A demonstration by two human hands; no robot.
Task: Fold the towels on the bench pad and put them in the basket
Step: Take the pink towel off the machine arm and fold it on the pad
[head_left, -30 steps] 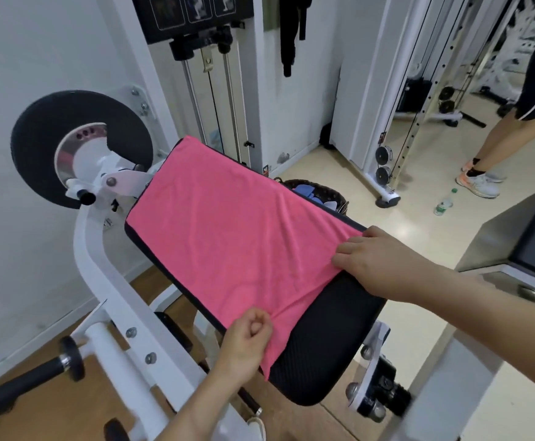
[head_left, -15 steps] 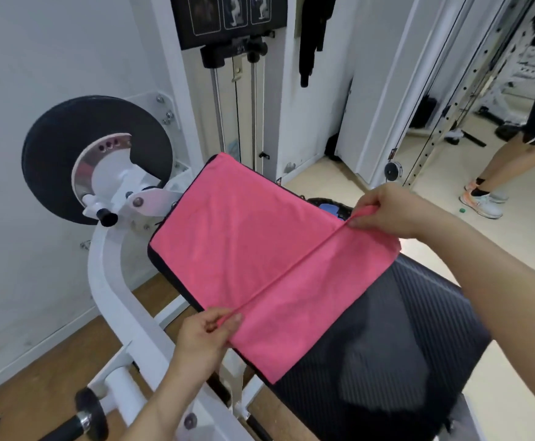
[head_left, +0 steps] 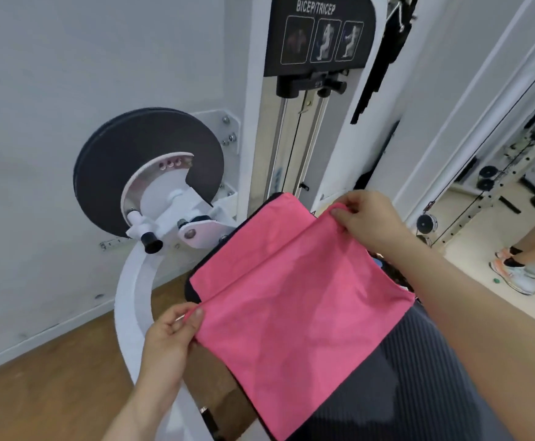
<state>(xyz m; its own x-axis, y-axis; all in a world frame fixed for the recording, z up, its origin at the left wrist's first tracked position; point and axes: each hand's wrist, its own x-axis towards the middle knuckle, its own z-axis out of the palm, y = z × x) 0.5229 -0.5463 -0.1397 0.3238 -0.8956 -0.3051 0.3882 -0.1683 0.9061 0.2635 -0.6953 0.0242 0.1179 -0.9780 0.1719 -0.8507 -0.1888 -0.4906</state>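
A pink towel lies on the black ribbed bench pad, its near half drawn up over the far half. My left hand pinches the near-left corner of the folded-over layer. My right hand pinches the far-right corner close to the pad's far end. A strip of the lower layer shows beyond the fold edge. The basket is almost wholly hidden behind my right forearm; only a dark sliver shows.
The white machine frame curves past the pad's left side, with a black round disc and a weight-stack column behind. Another person's leg and shoe stand on the floor at right. Wooden floor lies lower left.
Both hands have carried the towel's near edge farther up the pad, so the folded layer now covers most of the towel. The view has tilted up.
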